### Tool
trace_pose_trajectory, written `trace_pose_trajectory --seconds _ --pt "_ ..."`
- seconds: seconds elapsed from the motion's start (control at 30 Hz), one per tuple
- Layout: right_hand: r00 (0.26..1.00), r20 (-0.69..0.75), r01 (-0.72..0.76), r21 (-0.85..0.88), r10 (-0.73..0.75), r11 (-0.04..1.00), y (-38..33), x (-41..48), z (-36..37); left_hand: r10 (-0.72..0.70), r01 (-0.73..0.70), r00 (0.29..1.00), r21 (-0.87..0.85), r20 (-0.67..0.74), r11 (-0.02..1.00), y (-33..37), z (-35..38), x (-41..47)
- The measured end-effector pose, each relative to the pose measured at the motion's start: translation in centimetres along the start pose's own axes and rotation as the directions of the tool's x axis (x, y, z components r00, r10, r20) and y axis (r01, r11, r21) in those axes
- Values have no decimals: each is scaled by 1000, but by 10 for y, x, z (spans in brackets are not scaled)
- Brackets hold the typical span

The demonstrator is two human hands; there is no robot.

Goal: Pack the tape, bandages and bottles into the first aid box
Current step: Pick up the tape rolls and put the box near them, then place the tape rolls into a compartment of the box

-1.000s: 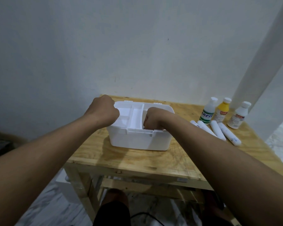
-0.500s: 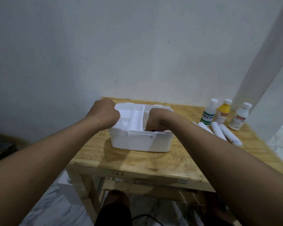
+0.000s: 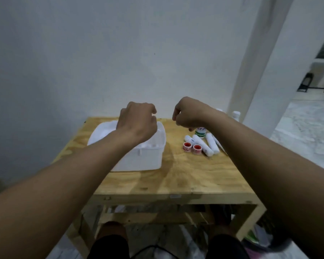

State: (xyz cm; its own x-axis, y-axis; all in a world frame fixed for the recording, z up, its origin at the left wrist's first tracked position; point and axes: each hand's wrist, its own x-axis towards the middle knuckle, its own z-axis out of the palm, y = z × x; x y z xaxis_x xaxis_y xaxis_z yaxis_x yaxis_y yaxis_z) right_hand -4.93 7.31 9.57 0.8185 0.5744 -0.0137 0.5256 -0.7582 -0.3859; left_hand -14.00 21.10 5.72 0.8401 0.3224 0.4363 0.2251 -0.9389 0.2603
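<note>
The fingers [image 3: 151,115] of the left hand [image 3: 137,122] are clenched above the first aid box [image 3: 138,157] and hold nothing visible. The right hand [image 3: 189,114] is likewise clenched and empty, in front of the bottles [image 3: 200,132]. Packing looks unstarted: tape rolls [image 3: 187,146] and bandages [image 3: 202,145] lie on the desk [image 3: 176,176] beside the box. The bottle's green label carries red lettering, too blurred to read.

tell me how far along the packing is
Done: the first aid box sits open, nothing visibly packed. In hand: nothing visible; left hand and right hand hover with curled fingers. To do: tape rolls, bandages and bottles are all out on the table.
</note>
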Motion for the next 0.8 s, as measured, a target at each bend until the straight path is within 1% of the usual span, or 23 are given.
trace_pose_trajectory --seconds 0.1,0.23,0.37,0.5,0.8 --pt "999 -28 -47 -50 45 998 29 -7 -2 91 -95 993 62 75 993 32 15 11" --pt "996 -3 -85 -84 85 993 67 -11 7 145 -189 964 189 222 964 60 39 22" --pt "997 26 -67 -165 72 984 97 -7 27 117 -237 924 304 365 923 73 62 30" --pt "998 44 -36 -232 48 972 114 3 43 86 -278 887 375 455 884 80 79 35" --pt "999 43 35 -305 -23 952 126 12 54 12 -283 850 439 526 853 96 99 41"
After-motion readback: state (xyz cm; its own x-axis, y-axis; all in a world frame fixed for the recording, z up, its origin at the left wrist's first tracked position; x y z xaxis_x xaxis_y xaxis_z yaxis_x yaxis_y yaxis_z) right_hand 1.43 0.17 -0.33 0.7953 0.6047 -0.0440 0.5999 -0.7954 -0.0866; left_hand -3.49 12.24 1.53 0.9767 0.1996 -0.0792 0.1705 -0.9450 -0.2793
